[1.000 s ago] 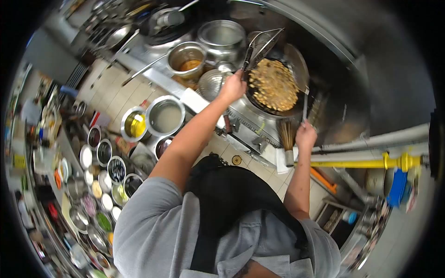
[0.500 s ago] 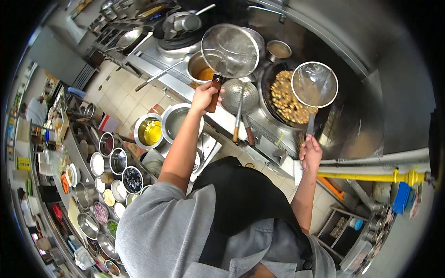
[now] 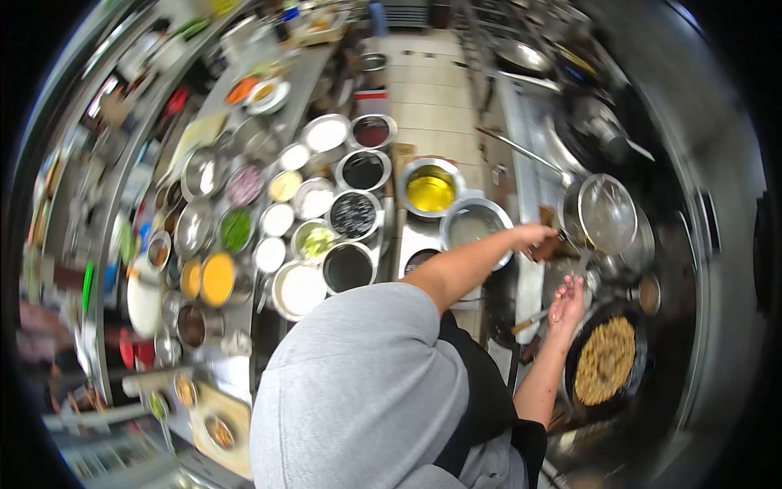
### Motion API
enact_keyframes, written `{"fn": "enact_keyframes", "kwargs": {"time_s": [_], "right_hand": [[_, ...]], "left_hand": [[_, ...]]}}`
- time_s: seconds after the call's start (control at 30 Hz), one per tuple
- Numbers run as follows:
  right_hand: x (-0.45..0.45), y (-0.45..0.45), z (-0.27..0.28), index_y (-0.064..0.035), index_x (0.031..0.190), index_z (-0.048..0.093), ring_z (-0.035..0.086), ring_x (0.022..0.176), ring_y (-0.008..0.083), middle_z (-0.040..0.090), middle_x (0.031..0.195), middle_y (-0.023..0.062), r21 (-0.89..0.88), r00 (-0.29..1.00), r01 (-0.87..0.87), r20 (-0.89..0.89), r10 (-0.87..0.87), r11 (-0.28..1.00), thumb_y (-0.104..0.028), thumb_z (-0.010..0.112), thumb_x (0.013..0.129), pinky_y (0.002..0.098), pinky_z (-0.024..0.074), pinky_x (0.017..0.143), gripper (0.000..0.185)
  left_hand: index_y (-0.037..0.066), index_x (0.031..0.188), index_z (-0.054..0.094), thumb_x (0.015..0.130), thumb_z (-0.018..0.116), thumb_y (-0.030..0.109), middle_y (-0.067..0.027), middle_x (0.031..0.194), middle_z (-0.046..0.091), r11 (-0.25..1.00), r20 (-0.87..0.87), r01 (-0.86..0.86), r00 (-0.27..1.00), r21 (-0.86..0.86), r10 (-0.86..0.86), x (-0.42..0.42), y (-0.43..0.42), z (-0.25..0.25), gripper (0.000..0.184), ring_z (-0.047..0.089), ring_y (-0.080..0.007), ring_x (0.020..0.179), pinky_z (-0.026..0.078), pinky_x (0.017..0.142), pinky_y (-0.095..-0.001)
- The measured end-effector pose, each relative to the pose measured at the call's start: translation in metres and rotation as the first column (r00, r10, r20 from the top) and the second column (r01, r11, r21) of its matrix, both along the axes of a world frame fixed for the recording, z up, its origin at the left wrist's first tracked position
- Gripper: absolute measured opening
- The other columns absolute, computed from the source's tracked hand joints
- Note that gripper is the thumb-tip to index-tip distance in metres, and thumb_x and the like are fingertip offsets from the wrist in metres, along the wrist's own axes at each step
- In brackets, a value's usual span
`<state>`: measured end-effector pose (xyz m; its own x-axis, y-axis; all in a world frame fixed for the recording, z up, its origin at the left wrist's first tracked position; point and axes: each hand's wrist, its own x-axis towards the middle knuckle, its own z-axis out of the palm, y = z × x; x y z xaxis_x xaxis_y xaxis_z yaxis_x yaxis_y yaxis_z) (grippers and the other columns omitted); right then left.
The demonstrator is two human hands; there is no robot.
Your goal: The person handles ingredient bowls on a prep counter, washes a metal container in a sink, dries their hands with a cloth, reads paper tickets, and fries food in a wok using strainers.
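My left hand is closed round the brown wooden handle of a mesh strainer. Below it, my right hand has its fingers closed on the thin grey handle of another strainer. Both handles point to one round mesh head beside the stove; blur and overlap hide where one strainer ends and the other begins. A dark wok near my right forearm holds a layer of golden-brown food pieces.
A bowl of yellow liquid and a larger metal bowl stand left of the stove. Several ingredient containers, one with orange contents, crowd the counter. A long-handled ladle lies along the stove edge. Upper right is another wok.
My view has turned left, bringing the ingredient counter into sight. The strainer in my right hand has left the wok and come together with the one in my left hand.
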<state>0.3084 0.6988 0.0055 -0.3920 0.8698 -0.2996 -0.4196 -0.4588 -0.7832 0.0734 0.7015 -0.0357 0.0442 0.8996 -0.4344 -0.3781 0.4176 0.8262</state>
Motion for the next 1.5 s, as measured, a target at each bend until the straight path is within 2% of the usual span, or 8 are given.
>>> {"fn": "enact_keyframes", "kwargs": {"time_s": [0.1, 0.27, 0.47, 0.53, 0.8, 0.93, 0.97, 1.5], "right_hand": [[-0.015, -0.010, 0.001, -0.0091, 0.132, 0.049, 0.055, 0.113, 0.0224, 0.052, 0.138, 0.0092, -0.052, 0.979, -0.201, 0.010, 0.202, 0.978, -0.050, 0.046, 0.099, 0.0385, 0.0430, 0.099, 0.052], [-0.003, -0.051, 0.014, -0.0039, 0.124, 0.050, 0.037, 0.136, 0.0366, 0.042, 0.146, 0.0158, -0.155, 0.960, -0.264, -0.133, 0.245, 0.952, -0.063, 0.041, 0.097, 0.0535, 0.0322, 0.110, 0.065], [0.046, -0.116, -0.013, -0.0029, 0.121, 0.057, 0.050, 0.117, 0.0311, 0.053, 0.134, 0.0148, -0.133, 0.943, -0.331, -0.069, 0.325, 0.934, -0.067, 0.039, 0.095, 0.0425, 0.0415, 0.099, 0.071], [0.064, -0.149, -0.025, -0.0028, 0.123, 0.057, 0.055, 0.106, 0.0275, 0.056, 0.129, 0.0139, -0.142, 0.928, -0.369, -0.017, 0.371, 0.918, -0.068, 0.038, 0.095, 0.0384, 0.0453, 0.092, 0.073], [0.135, -0.271, -0.207, 0.0033, 0.106, 0.063, 0.061, 0.054, 0.0231, 0.068, 0.082, 0.0141, -0.414, 0.213, -0.759, 0.572, 0.792, 0.503, -0.056, 0.046, 0.098, 0.0331, 0.0511, 0.051, 0.062], [0.156, -0.295, -0.267, 0.0010, 0.081, 0.068, 0.066, 0.060, 0.0242, 0.065, 0.068, 0.0133, -0.297, -0.215, -0.952, 0.818, 0.533, 0.071, -0.037, 0.053, 0.098, 0.0369, 0.0522, 0.053, 0.044], [0.166, -0.293, -0.308, 0.0003, 0.081, 0.068, 0.067, 0.063, 0.0255, 0.066, 0.069, 0.0133, -0.355, -0.364, -0.931, 0.867, 0.342, -0.091, -0.034, 0.054, 0.097, 0.0386, 0.0529, 0.056, 0.040], [0.191, -0.227, -0.382, -0.0062, 0.089, 0.070, 0.068, 0.073, 0.0314, 0.069, 0.076, 0.0136, -0.005, 0.033, -0.769, 0.998, -0.047, -0.639, -0.021, 0.056, 0.089, 0.0440, 0.0535, 0.065, 0.021]], "left_hand": [[-0.002, 0.135, 0.050, 0.092, 0.053, 0.059, -0.0229, 0.122, 0.063, 0.987, -0.344, -0.105, 0.928, 0.124, 0.142, -0.010, -0.046, 0.011, 0.075, 0.057, -0.0356, 0.120, 0.048, 0.097, -0.0436], [0.000, 0.125, 0.056, 0.098, 0.052, 0.048, -0.0146, 0.108, 0.065, 0.789, -0.447, -0.327, 0.683, 0.521, 0.578, 0.024, -0.182, -0.014, 0.055, 0.063, -0.0248, 0.099, 0.047, 0.089, -0.0350], [0.003, 0.103, 0.069, 0.103, 0.045, 0.045, -0.0018, 0.087, 0.067, 0.872, -0.062, -0.448, 0.882, 0.200, 0.467, 0.085, -0.391, -0.006, 0.048, 0.062, -0.0098, 0.067, 0.051, 0.064, -0.0255], [0.003, 0.095, 0.071, 0.102, 0.044, 0.049, -0.0027, 0.080, 0.067, 0.899, -0.326, -0.405, 0.838, 0.167, 0.438, 0.106, -0.451, -0.008, 0.054, 0.061, -0.0094, 0.065, 0.049, 0.062, -0.0254], [0.003, 0.086, 0.069, 0.083, 0.064, 0.026, -0.0195, 0.094, 0.067, 0.421, -0.943, -0.861, -0.331, 0.287, -0.034, 0.130, -0.725, -0.061, 0.024, 0.064, -0.0374, 0.087, 0.051, 0.075, -0.0491], [-0.009, 0.126, 0.050, 0.080, 0.065, 0.019, -0.0283, 0.133, 0.050, 0.011, -0.819, -1.000, -0.016, 0.012, -0.574, 0.127, -0.830, -0.077, 0.055, 0.049, -0.0382, 0.126, 0.044, 0.100, -0.0457], [-0.013, 0.132, 0.045, 0.085, 0.060, 0.019, -0.0339, 0.142, 0.041, -0.071, -0.902, -0.920, 0.392, -0.386, -0.181, 0.116, -0.847, -0.066, 0.059, 0.042, -0.0424, 0.134, 0.043, 0.104, -0.0462], [0.006, 0.110, 0.072, 0.093, 0.048, 0.020, -0.0227, 0.121, 0.064, -0.014, -0.882, -0.940, 0.326, -0.342, -0.341, 0.090, -0.862, -0.101, 0.033, 0.054, -0.0456, 0.121, 0.040, 0.101, -0.0578]]}}
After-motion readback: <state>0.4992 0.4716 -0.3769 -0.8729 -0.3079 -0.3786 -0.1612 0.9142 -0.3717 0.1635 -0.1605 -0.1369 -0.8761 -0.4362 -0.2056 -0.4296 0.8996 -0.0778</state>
